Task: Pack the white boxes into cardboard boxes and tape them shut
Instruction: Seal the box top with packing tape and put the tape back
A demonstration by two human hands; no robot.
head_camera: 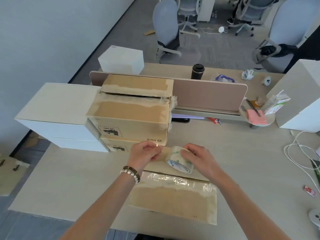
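A closed cardboard box (pixel 174 200) lies on the desk right below my hands, its top seam covered with clear tape. My right hand (pixel 195 157) grips a roll of clear tape (pixel 180 165) above the box's far edge. My left hand (pixel 145 154) pinches the pulled-out tape end, just left of the roll. Beyond them two more cardboard boxes (pixel 131 108) are stacked, the top one's flaps parted by a dark gap. White boxes (pixel 57 110) stand stacked to the left of that pile, and another white box (pixel 123 59) sits behind it.
A desk divider (pixel 209 94) runs behind the stack, with a black cup (pixel 197 71) beyond it. A large white box (pixel 301 96), a drink carton (pixel 277 104) and pink notes (pixel 256 116) are at the right. White cables (pixel 301 153) trail along the right edge. Office chairs stand behind.
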